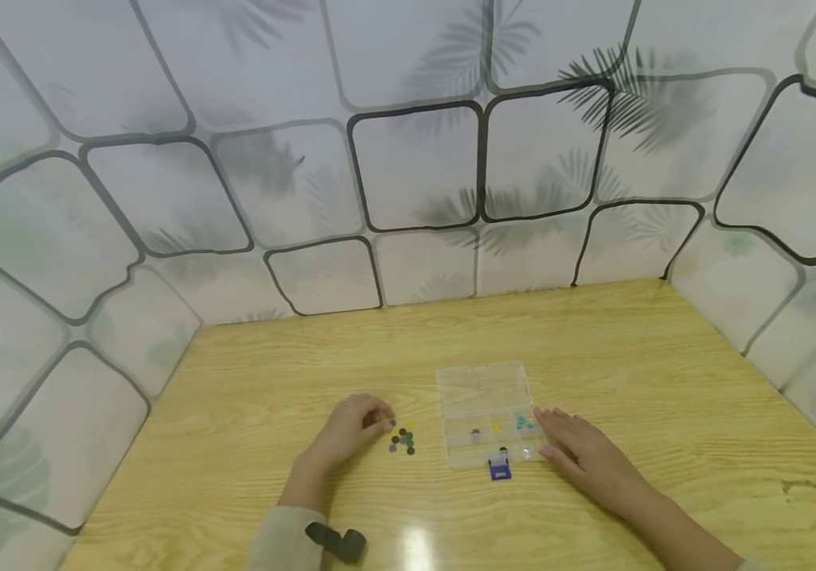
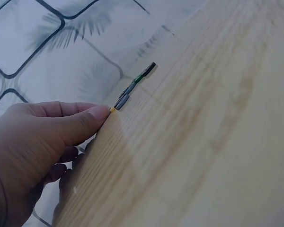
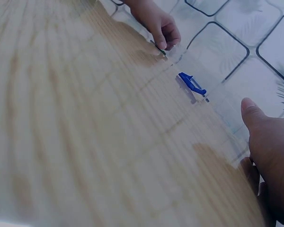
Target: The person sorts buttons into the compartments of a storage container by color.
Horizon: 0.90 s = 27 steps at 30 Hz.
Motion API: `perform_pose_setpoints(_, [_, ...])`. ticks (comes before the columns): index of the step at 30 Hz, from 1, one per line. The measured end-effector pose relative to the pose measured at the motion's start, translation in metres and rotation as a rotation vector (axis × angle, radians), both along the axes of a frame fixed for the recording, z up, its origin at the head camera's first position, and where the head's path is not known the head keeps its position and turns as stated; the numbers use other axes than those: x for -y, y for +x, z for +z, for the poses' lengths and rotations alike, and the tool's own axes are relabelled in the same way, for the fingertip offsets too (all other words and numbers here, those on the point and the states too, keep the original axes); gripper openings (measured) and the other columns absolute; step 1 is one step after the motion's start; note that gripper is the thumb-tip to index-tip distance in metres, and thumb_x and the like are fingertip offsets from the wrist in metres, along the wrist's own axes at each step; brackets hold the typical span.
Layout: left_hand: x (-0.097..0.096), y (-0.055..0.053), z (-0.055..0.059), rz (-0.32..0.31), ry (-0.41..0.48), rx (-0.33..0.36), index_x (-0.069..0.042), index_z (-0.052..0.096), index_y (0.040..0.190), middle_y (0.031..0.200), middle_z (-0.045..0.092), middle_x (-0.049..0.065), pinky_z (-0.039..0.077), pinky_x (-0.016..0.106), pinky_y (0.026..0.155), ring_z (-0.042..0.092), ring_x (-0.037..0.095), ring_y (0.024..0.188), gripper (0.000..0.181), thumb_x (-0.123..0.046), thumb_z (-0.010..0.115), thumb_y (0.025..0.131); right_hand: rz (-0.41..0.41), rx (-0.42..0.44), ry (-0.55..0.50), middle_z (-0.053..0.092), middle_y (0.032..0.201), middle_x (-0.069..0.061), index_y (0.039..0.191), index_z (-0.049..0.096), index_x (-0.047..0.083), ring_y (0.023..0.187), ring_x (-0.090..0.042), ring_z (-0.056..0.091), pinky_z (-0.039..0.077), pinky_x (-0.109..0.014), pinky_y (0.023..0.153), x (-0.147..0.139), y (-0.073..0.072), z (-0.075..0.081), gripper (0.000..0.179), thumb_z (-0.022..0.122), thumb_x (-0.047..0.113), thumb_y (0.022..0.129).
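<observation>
Thumb and forefinger of my left hand (image 1: pixel 350 428) pinch at a small grey disc (image 1: pixel 392 423) on the near-left edge of a loose group of button-like discs (image 1: pixel 403 438) in black, grey, green and yellow. In the left wrist view, a yellow disc (image 2: pixel 112 109) shows right at the thumb tip. A clear compartment box (image 1: pixel 456 452) stands right of the group, lid (image 1: pixel 482 390) folded back, blue latch (image 1: pixel 499 469) toward me. Blue, yellow and dark pieces lie in its compartments. My right hand (image 1: pixel 586 456) rests, fingers extended, at the box's right edge.
The wood-grain table (image 1: pixel 293 349) carries everything. Pale partition walls (image 1: pixel 422 166) with dark outlines and leaf prints close off its back and sides. A black strap with a small block (image 1: pixel 339 542) sits on my left wrist.
</observation>
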<state>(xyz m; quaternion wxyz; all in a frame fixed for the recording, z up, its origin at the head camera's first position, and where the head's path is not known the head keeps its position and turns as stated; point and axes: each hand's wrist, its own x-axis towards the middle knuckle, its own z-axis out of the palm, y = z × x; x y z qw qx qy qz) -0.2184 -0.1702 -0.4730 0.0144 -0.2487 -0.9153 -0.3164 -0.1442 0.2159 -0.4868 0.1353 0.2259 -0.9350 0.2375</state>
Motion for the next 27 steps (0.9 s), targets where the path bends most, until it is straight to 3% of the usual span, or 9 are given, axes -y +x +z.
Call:
perform_pose_setpoints(8, [-0.0010, 0.0037, 0.0011, -0.044, -0.072, -0.064, -0.024, 0.065, 0.094, 0.081, 0.055, -0.016, 0.036, 0.036, 0.082, 0.045, 0.005, 0.079, 0.004, -0.026, 0.064, 0.090, -0.007, 0.036, 0.006, 0.049, 0.140, -0.009, 0.140, 0.045, 0.012, 0.129, -0.032, 0.044, 0.030, -0.050, 0.105, 0.0002, 0.0002, -0.0003, 0.050, 0.056, 0.031, 0.095])
perform_pose_setpoints(14, [-0.0039, 0.0041, 0.0028, -0.052, -0.118, -0.122, -0.019, 0.067, 0.093, 0.081, 0.059, -0.012, 0.040, 0.029, 0.075, 0.044, 0.005, 0.076, 0.006, -0.023, 0.065, 0.089, -0.008, 0.036, 0.003, 0.049, 0.140, -0.009, 0.140, 0.045, 0.011, 0.129, -0.032, 0.044, 0.030, -0.049, 0.106, 0.0004, 0.0009, 0.0002, 0.050, 0.056, 0.030, 0.095])
perform_pose_setpoints(17, [-0.0040, 0.0047, 0.0013, -0.043, -0.116, -0.130, -0.017, 0.067, 0.093, 0.082, 0.059, -0.011, 0.039, 0.027, 0.071, 0.044, 0.006, 0.076, 0.007, -0.024, 0.065, 0.090, -0.002, 0.017, -0.001, 0.050, 0.139, -0.010, 0.139, 0.046, 0.011, 0.128, -0.033, 0.045, 0.031, -0.049, 0.105, 0.0007, 0.0012, 0.0011, 0.049, 0.057, 0.029, 0.095])
perform_pose_setpoints(23, [-0.0033, 0.0053, -0.0024, 0.009, -0.091, -0.117, -0.017, 0.065, 0.096, 0.089, 0.059, -0.009, 0.044, 0.029, 0.077, 0.050, 0.007, 0.085, 0.010, -0.026, 0.060, 0.093, 0.014, -0.021, -0.020, 0.053, 0.136, -0.012, 0.138, 0.048, 0.008, 0.124, -0.035, 0.049, 0.033, -0.054, 0.100, 0.0021, 0.0010, 0.0038, 0.049, 0.059, 0.026, 0.094])
perform_pose_setpoints(27, [-0.0071, 0.0070, 0.0021, 0.029, -0.068, -0.118, -0.016, 0.063, 0.099, 0.091, 0.057, -0.009, 0.044, 0.027, 0.075, 0.047, 0.007, 0.085, 0.011, -0.026, 0.058, 0.094, 0.011, -0.021, -0.016, 0.052, 0.136, -0.012, 0.138, 0.048, 0.009, 0.124, -0.034, 0.049, 0.033, -0.055, 0.099, 0.0023, 0.0010, 0.0045, 0.049, 0.059, 0.027, 0.094])
